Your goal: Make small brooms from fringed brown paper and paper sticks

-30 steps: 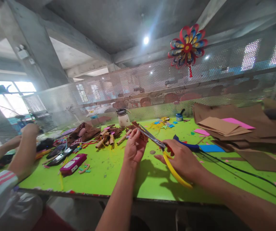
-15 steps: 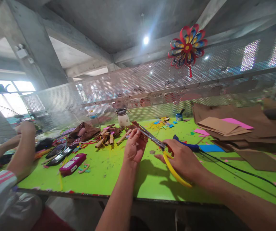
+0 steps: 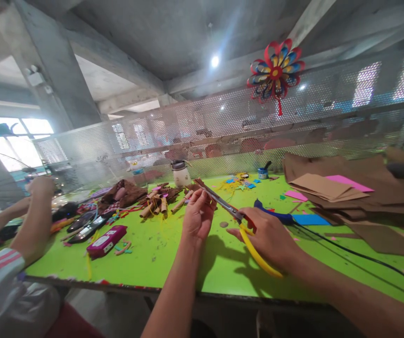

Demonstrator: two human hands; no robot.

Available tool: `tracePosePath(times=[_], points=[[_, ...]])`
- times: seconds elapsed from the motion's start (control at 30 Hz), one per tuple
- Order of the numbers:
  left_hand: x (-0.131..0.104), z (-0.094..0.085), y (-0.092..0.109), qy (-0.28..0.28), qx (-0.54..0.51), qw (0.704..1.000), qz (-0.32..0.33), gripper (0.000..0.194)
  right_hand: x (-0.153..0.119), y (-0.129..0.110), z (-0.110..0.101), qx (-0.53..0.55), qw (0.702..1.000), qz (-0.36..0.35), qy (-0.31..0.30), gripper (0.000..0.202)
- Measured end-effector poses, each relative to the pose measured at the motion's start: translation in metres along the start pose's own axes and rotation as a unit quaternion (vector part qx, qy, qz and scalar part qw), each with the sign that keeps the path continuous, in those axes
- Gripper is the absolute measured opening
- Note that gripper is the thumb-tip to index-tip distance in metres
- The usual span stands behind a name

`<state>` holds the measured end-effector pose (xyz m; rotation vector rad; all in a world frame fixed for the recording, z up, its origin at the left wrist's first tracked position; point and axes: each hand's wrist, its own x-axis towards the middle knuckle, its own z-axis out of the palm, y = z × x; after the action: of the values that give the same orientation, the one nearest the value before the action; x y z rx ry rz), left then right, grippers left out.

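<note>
My left hand pinches a small piece of brown paper, its upper end cut into a fringe. Yellow-handled scissors are gripped in my right hand, with the fingers through the loops. Their blades reach left to the paper beside my left fingertips and look nearly closed. How far the paper lies between the blades is hidden by my fingers. Both hands are above the green table.
Rolled brown paper tubes lie beyond my left hand. A purple box sits further left, near a co-worker's arm. A blue glue gun, its black cable and stacked brown paper are at right. A jar stands behind.
The scissor blades look closer together than before. Both hands stay in almost the same place, and the view has shifted slightly.
</note>
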<state>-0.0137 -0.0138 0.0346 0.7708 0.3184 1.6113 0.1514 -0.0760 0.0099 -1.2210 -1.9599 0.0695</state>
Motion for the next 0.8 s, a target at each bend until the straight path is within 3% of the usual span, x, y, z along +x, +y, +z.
tracePosePath(times=[0.2,0.8], points=[[-0.0007,0.0019,0.0006,0.023,0.012,1.0,0.001,0.013,0.0,-0.001,0.0004,0.012,1.0,-0.002,-0.001,0.031],[-0.0008,0.0024,0.001,0.013,-0.007,1.0,-0.007,0.014,0.0004,-0.0043,0.0,0.029,1.0,-0.002,-0.009,0.029]])
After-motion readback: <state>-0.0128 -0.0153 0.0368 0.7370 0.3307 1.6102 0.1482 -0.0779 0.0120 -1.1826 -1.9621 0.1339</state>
